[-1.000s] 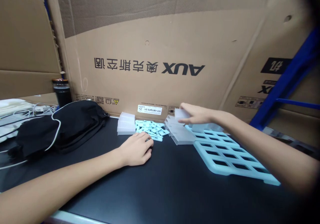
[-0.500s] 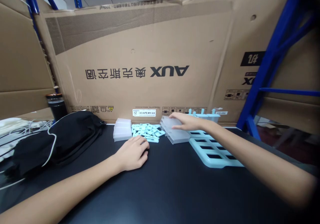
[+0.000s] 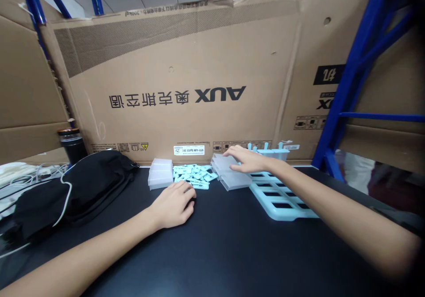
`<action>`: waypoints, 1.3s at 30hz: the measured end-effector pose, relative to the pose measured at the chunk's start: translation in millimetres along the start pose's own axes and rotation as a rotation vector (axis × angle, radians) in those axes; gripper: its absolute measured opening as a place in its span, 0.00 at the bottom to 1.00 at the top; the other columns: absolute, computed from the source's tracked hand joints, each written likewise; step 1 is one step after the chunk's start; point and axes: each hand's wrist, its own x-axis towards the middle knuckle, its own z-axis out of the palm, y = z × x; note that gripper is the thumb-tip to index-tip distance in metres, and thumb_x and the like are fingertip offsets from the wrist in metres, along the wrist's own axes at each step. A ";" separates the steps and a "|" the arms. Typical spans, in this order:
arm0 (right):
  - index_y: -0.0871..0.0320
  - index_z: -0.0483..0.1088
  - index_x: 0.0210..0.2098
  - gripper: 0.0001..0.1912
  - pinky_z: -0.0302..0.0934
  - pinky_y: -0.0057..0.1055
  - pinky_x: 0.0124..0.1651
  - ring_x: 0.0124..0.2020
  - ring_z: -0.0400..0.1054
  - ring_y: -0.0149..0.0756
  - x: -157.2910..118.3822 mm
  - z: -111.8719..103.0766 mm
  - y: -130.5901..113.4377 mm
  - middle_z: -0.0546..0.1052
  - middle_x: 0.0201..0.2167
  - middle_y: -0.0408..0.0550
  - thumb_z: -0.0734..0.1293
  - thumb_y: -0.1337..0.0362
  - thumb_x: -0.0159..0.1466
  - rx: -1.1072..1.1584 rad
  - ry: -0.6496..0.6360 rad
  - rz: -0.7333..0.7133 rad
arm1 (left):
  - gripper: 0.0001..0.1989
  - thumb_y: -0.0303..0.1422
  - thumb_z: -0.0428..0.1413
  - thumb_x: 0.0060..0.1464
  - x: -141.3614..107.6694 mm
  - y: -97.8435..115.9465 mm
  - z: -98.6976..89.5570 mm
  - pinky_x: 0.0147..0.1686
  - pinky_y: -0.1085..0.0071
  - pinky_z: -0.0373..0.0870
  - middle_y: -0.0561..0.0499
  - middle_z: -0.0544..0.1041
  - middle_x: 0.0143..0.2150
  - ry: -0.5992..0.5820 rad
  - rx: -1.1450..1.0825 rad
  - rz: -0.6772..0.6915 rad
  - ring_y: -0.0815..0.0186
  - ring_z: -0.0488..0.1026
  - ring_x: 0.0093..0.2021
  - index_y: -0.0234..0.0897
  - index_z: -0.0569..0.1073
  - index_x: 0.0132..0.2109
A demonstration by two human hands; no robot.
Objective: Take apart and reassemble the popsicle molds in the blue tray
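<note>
Black tabletop (image 3: 212, 248), my left hand (image 3: 174, 204) loosely curled beside blue clips (image 3: 194, 174), my right, fingers spread, over clear boxes (image 3: 232, 178).

Left hand (image 3: 174, 204) palm down, right hand (image 3: 244, 159) reaching forward, fingers (image 3: 235, 167) spread

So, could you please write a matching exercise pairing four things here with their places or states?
1. Black bag
2. Small blue pieces
3. Right hand
4. Blue rack

A. Between left clear boxes and right clear boxes
B. Full of openings
C. Beside the dark flask
D. Reaching to the right clear boxes

Pairs: 1-C, 2-A, 3-D, 4-B
</note>
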 end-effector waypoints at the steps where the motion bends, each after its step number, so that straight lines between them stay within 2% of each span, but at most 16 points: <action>1: 0.59 0.66 0.54 0.25 0.58 0.44 0.52 0.52 0.61 0.49 -1.4 -5.9 -4.6 0.70 0.50 0.57 0.62 0.55 0.60 0.004 0.026 -0.010 | 0.09 0.33 0.47 0.61 0.0 -0.1 0.2 0.49 0.61 0.66 0.47 0.71 0.44 0.000 0.002 0.001 0.59 0.68 0.47 0.39 0.70 0.45; 7: 0.58 0.68 0.51 0.22 0.58 0.42 0.50 0.50 0.63 0.46 -16.5 -59.2 -36.8 0.73 0.47 0.54 0.60 0.53 0.62 -0.078 0.245 -0.065 | 0.09 0.32 0.47 0.61 -0.1 -0.5 1.3 0.50 0.60 0.66 0.47 0.71 0.44 0.003 0.013 0.007 0.58 0.68 0.48 0.39 0.69 0.45; 10: 0.57 0.69 0.49 0.20 0.57 0.40 0.47 0.46 0.65 0.45 -25.8 -81.6 -40.2 0.74 0.45 0.53 0.59 0.52 0.63 -0.207 0.251 -0.023 | 0.09 0.32 0.47 0.61 0.0 -0.1 0.9 0.50 0.60 0.66 0.46 0.71 0.45 -0.003 0.019 0.011 0.58 0.68 0.48 0.39 0.69 0.45; 13: 0.55 0.71 0.42 0.17 0.57 0.38 0.42 0.41 0.68 0.43 -36.3 -87.5 -28.4 0.76 0.39 0.50 0.59 0.53 0.62 -0.313 0.208 0.087 | 0.09 0.32 0.47 0.61 0.2 0.6 0.2 0.50 0.60 0.66 0.46 0.71 0.46 0.000 0.031 0.015 0.58 0.68 0.48 0.38 0.70 0.45; 15: 0.56 0.71 0.40 0.16 0.58 0.36 0.39 0.38 0.69 0.42 -44.2 -79.4 -13.8 0.76 0.37 0.50 0.59 0.53 0.61 -0.307 0.237 0.248 | 0.09 0.32 0.47 0.61 0.4 0.8 0.0 0.50 0.60 0.66 0.46 0.71 0.46 0.004 0.038 0.019 0.58 0.68 0.48 0.38 0.70 0.45; 18: 0.59 0.70 0.42 0.19 0.60 0.35 0.39 0.38 0.71 0.43 -54.7 -52.4 11.3 0.77 0.37 0.52 0.58 0.52 0.61 -0.165 0.296 0.547 | 0.09 0.32 0.47 0.61 0.9 0.9 0.0 0.50 0.60 0.66 0.46 0.71 0.46 0.012 0.041 0.024 0.58 0.68 0.48 0.38 0.70 0.44; 20: 0.60 0.71 0.40 0.22 0.62 0.37 0.42 0.40 0.72 0.46 -58.6 -29.5 24.8 0.78 0.36 0.54 0.58 0.49 0.61 -0.062 0.185 0.677 | 0.08 0.32 0.47 0.61 1.3 0.9 0.0 0.50 0.60 0.66 0.46 0.72 0.46 0.017 0.040 0.025 0.58 0.68 0.48 0.38 0.70 0.44; 22: 0.59 0.73 0.34 0.24 0.63 0.38 0.41 0.40 0.72 0.49 -59.6 -6.9 32.4 0.78 0.33 0.56 0.60 0.44 0.60 0.002 0.019 0.721 | 0.08 0.31 0.47 0.60 1.6 0.9 0.0 0.50 0.60 0.66 0.46 0.72 0.46 0.014 0.036 0.029 0.59 0.69 0.48 0.38 0.70 0.44; 24: 0.60 0.73 0.31 0.29 0.64 0.41 0.39 0.38 0.73 0.52 -58.4 12.6 33.8 0.77 0.32 0.59 0.61 0.38 0.57 0.017 -0.074 0.739 | 0.09 0.31 0.47 0.60 1.7 1.0 -0.1 0.50 0.60 0.66 0.46 0.72 0.46 0.011 0.031 0.033 0.59 0.69 0.48 0.38 0.70 0.44; 27: 0.65 0.72 0.39 0.41 0.64 0.45 0.40 0.42 0.71 0.58 -56.0 33.1 28.1 0.76 0.40 0.67 0.57 0.31 0.55 -0.040 -0.003 0.805 | 0.09 0.31 0.47 0.61 1.6 0.8 -0.3 0.50 0.60 0.66 0.46 0.72 0.46 0.006 0.029 0.039 0.58 0.68 0.48 0.38 0.70 0.44; 29: 0.67 0.70 0.45 0.45 0.64 0.46 0.42 0.46 0.70 0.59 -55.2 40.1 22.7 0.73 0.46 0.71 0.54 0.30 0.56 -0.089 0.077 0.844 | 0.09 0.31 0.47 0.61 1.4 0.6 -0.4 0.51 0.60 0.66 0.46 0.72 0.47 0.008 0.027 0.043 0.58 0.68 0.49 0.38 0.70 0.44; 31: 0.67 0.70 0.46 0.44 0.64 0.45 0.42 0.47 0.70 0.59 -54.7 42.2 18.1 0.72 0.48 0.71 0.53 0.31 0.57 -0.115 0.107 0.862 | 0.09 0.31 0.47 0.61 1.3 0.3 -0.6 0.51 0.60 0.66 0.46 0.72 0.47 0.009 0.026 0.050 0.58 0.68 0.49 0.38 0.70 0.44; 36: 0.63 0.73 0.35 0.37 0.63 0.42 0.37 0.42 0.72 0.59 -52.0 36.8 12.4 0.76 0.38 0.68 0.55 0.34 0.58 -0.097 0.081 0.896 | 0.09 0.32 0.47 0.61 1.6 0.1 -0.9 0.51 0.61 0.66 0.46 0.72 0.46 0.005 0.025 0.051 0.58 0.68 0.49 0.38 0.70 0.44; 39: 0.63 0.73 0.32 0.35 0.63 0.43 0.37 0.41 0.72 0.60 -49.7 35.2 12.2 0.76 0.36 0.68 0.58 0.35 0.56 -0.056 0.120 0.927 | 0.08 0.31 0.47 0.61 1.4 0.0 -1.1 0.50 0.61 0.66 0.46 0.72 0.45 0.001 0.017 0.048 0.58 0.68 0.48 0.38 0.70 0.44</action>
